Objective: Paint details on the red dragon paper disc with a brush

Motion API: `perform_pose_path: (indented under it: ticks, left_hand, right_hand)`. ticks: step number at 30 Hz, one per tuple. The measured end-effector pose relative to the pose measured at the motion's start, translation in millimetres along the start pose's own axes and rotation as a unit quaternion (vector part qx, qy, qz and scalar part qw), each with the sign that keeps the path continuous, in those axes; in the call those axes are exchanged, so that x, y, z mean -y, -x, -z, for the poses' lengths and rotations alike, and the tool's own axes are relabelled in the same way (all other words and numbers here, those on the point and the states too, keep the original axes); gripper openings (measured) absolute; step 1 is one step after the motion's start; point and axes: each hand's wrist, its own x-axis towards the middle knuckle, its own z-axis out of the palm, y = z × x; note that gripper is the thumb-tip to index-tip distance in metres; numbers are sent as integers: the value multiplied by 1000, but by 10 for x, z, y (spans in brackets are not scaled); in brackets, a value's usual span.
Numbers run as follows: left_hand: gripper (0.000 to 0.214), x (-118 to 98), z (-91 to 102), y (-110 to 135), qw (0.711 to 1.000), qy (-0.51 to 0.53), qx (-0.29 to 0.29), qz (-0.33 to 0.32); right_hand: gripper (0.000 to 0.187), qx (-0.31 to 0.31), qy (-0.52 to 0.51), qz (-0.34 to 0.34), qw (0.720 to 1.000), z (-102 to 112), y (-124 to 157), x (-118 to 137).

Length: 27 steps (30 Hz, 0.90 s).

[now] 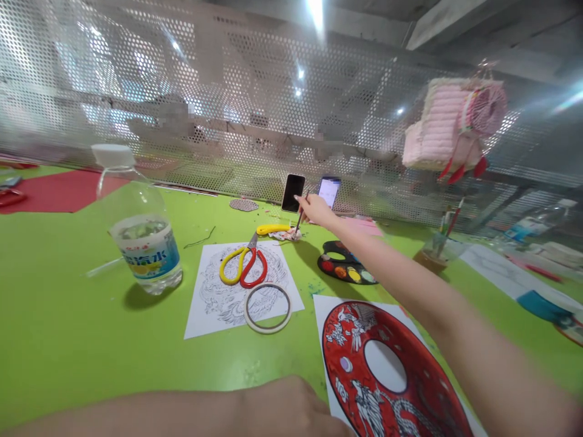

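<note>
My right hand (316, 209) is stretched far forward and closed on a thin paintbrush (299, 222), whose tip touches a crumpled tissue (286, 235) on the green table (68, 328). My left hand (291, 406) rests at the near edge, against a sheet with a red painted ring design (387, 370); its fingers are curled under and I cannot see whether it holds anything. A black paint palette (346, 266) with coloured wells lies under my right forearm.
Yellow and red scissors (243, 264) and a tape ring (268, 307) lie on a line drawing sheet (214, 309). A water bottle (141, 233) stands left. Two phones (293, 192) lean on the perforated screen. A brush cup (439, 246) and pink ornament (455, 124) are right.
</note>
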Motion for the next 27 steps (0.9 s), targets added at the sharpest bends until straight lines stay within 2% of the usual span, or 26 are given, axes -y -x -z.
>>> perform_pose_path:
  ticks: [4, 9, 18, 27]
  left_hand:
    - [25, -10, 7, -4, 1000, -7, 16, -2]
    - [28, -28, 34, 3, 998, -26, 62, 11]
    - [24, -59, 100, -35, 997, -38, 59, -6]
    - [33, 31, -58, 51, 994, -12, 103, 34]
  right_hand:
    - [29, 4, 13, 15, 1000, -50, -20, 7]
    - [29, 6, 23, 22, 999, -97, -43, 45]
    - [30, 2, 46, 33, 998, -183, -51, 136]
    - [30, -33, 85, 40, 995, -188, 33, 142]
